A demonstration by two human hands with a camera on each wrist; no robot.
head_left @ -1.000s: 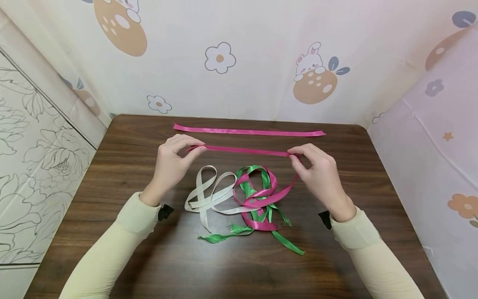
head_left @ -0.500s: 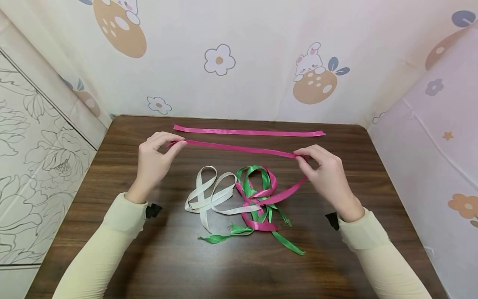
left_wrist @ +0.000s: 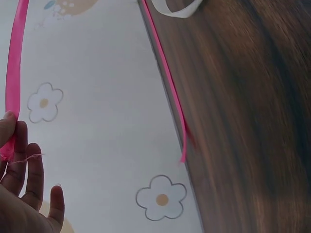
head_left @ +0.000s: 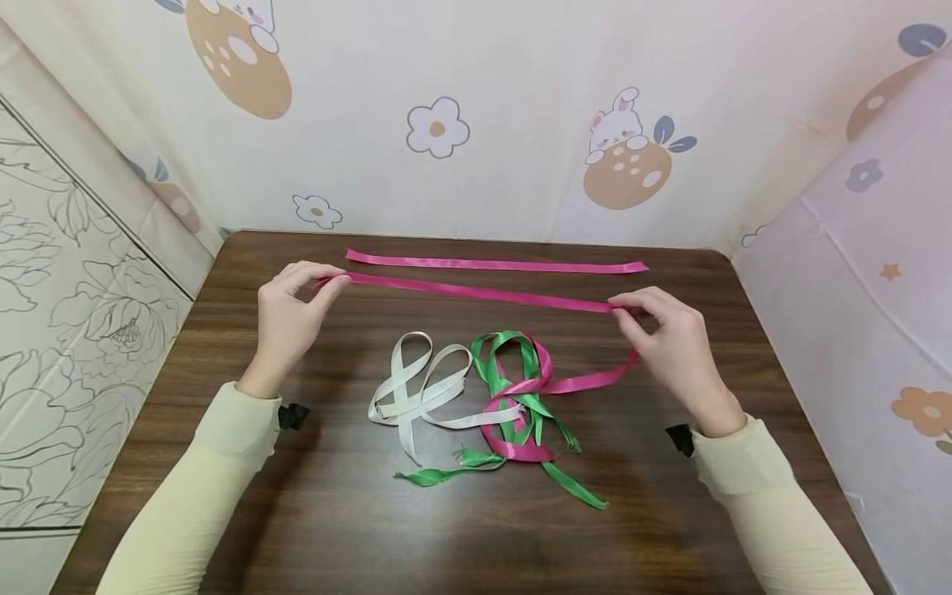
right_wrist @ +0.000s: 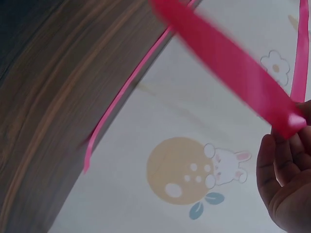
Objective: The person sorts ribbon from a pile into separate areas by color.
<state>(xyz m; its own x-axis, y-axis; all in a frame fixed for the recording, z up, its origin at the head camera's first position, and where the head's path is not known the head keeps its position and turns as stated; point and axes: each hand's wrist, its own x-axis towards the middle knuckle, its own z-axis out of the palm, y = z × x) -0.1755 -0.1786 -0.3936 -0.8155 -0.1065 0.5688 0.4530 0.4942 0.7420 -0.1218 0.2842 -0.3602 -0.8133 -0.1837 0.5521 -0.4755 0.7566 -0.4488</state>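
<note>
A long pink ribbon [head_left: 476, 291] is stretched nearly straight between both hands above the table. My left hand [head_left: 292, 318] pinches it near one end between thumb and forefinger; the left wrist view shows a loose thread at that frayed end. My right hand [head_left: 673, 347] pinches it farther along, and from there the ribbon's slack [right_wrist: 228, 63] runs down toward the pile. In the pile, pink loops lie tangled with a green ribbon [head_left: 531, 359]. A white ribbon [head_left: 405, 403] lies in loops beside it, one end crossing over the tangle.
A separate short pink ribbon [head_left: 498, 264] lies straight along the back of the brown wooden table [head_left: 357, 537]. Behind it hangs a pale curtain [head_left: 513, 165] printed with flowers and rabbits. A panel with line-drawn flowers [head_left: 74, 330] stands on the left.
Both hands have moved apart, left hand leftward and right hand rightward, so the span of pink ribbon between them is longer. The pink slack has been drawn farther right out of the pile.
</note>
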